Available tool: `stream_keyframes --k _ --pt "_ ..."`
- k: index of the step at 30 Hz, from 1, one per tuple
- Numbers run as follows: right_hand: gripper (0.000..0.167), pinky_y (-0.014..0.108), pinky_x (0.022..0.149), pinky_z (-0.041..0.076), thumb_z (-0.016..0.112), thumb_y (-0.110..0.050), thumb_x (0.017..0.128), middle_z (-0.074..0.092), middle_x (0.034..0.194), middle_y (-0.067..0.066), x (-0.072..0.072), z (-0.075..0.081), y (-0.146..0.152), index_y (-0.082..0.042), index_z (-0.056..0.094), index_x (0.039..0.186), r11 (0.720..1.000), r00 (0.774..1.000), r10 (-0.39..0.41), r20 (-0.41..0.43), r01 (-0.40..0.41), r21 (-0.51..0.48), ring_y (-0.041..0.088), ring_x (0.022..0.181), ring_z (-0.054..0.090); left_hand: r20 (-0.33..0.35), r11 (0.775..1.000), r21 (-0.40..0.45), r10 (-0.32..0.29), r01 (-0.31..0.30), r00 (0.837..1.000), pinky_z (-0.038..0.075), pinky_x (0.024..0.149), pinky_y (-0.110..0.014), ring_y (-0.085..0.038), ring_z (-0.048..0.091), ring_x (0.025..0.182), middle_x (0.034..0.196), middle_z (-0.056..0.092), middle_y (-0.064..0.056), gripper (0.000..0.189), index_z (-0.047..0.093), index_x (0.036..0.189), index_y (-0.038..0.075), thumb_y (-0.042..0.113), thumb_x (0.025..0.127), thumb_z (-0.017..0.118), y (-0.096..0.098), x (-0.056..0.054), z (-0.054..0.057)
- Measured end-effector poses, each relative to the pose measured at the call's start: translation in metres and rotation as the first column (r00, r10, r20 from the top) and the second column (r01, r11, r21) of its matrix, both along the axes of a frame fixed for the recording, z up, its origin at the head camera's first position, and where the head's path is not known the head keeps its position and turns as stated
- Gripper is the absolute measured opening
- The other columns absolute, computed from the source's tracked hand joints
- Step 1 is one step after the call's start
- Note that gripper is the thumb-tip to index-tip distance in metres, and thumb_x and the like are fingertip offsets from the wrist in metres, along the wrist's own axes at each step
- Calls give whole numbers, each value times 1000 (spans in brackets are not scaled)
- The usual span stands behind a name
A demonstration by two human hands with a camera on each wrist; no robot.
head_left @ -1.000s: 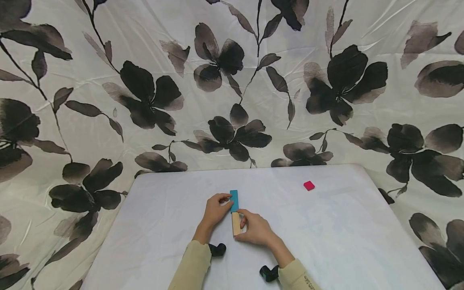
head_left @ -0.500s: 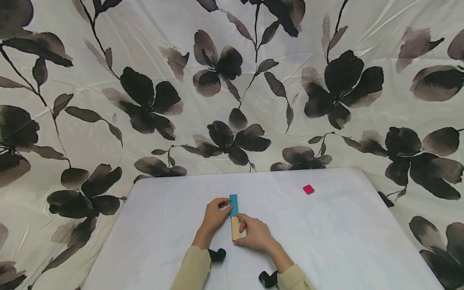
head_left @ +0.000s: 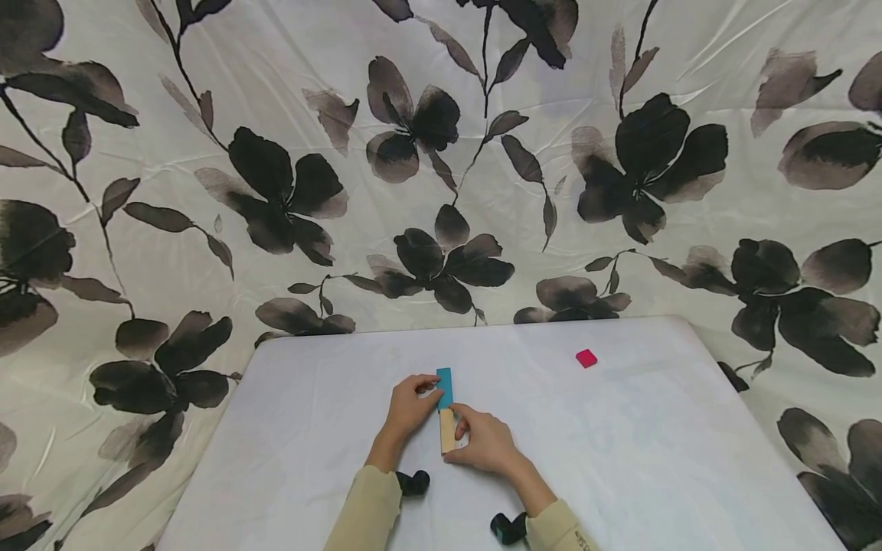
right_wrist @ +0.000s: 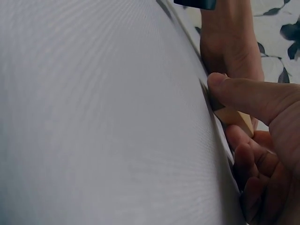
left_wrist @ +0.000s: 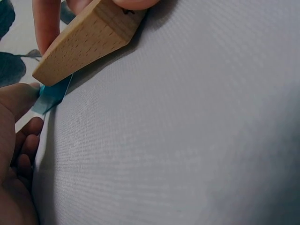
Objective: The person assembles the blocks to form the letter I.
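A flat blue block (head_left: 445, 389) and a light wooden block (head_left: 447, 432) lie end to end in one line near the middle of the white table. My left hand (head_left: 409, 405) grips the blue block from its left side with thumb and finger. My right hand (head_left: 491, 444) holds the wooden block lengthwise, thumb at its near end and a finger at its far end, where the two blocks meet. In the left wrist view the wooden block (left_wrist: 86, 44) hides much of the blue block (left_wrist: 51, 96). The right thumb partly covers the wooden block (right_wrist: 234, 119) in the right wrist view.
A small red block (head_left: 586, 359) lies toward the back right of the white table (head_left: 661, 444). Behind the table hangs a white cloth (head_left: 524, 46) with dark flowers. Black wrist devices (head_left: 508, 528) sit by both sleeves.
The head view has shifted slightly, so everything appears a little lower than one second ago. Both hands and the blocks keep their places on the table.
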State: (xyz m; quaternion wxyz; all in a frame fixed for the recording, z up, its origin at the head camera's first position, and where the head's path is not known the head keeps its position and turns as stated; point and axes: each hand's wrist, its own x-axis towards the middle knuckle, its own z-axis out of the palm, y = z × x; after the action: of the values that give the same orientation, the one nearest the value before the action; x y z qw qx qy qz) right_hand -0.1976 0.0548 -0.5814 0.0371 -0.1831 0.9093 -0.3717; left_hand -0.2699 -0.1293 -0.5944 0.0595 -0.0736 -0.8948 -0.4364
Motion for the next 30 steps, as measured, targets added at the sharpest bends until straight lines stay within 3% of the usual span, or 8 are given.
stream_keyframes --k 30 --pt "69 24 55 40 86 -41 69 55 76 -16 3 1 -2 -16 60 129 999 999 -36 -26 35 -10 3 62 48 -14 1000 -3 -20 20 1000 49 83 -38 -17 59 91 98 65 1 27 73 112 13 19 86 76 -2 -1 -3"
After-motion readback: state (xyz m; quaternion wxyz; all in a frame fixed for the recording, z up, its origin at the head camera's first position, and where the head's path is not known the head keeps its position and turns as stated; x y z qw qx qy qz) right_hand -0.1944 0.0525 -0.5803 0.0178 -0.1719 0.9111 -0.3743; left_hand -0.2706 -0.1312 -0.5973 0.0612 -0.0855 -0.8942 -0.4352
